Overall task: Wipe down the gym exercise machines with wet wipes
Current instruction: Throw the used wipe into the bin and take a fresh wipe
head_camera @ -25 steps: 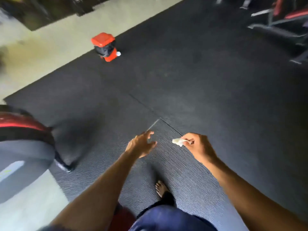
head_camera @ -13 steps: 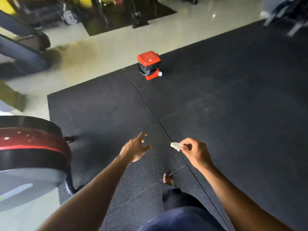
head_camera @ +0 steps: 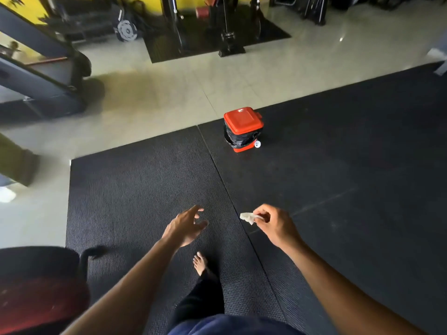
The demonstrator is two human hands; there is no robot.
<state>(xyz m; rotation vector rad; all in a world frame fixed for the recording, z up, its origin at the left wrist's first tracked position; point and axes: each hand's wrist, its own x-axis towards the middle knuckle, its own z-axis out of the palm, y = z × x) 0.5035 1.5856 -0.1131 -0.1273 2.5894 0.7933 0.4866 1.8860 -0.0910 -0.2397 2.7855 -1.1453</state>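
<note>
head view, looking forward and down over both forearms. the small crumpled white wet wipe is judged to be very light, limp and damp: it should bear no load, fold under its own weight and cling a little to skin, so a fingertip pinch at one bunched end is enough and no firmer hold is called for; the free end can be expected to droop or flap as the arm swings. it appears as a wadded, off-white scrap with soft creases, its loose part jutting toward 9 o'clock from the fingers; whether it is soiled cannot be told. it hangs in the air just below centre of the view, above the black textured rubber floor mat, touching nothing else. the right hand pinches the wipe between thumb and curled fingers. the left hand, just beside it toward 9 o'clock, is empty, its fingers spread and slightly bent. a small square orange-lidded bin lined with a black bag stands on the mat toward 12 o'clock, well apart from both hands; judged from this, the wipe may be on its way there. a red-and-black padded machine seat lies at 8 o'clock, and dark gym machine frames stand far off at 12 o'clock. a bare foot rests on the mat at 6 o'clock.
</note>
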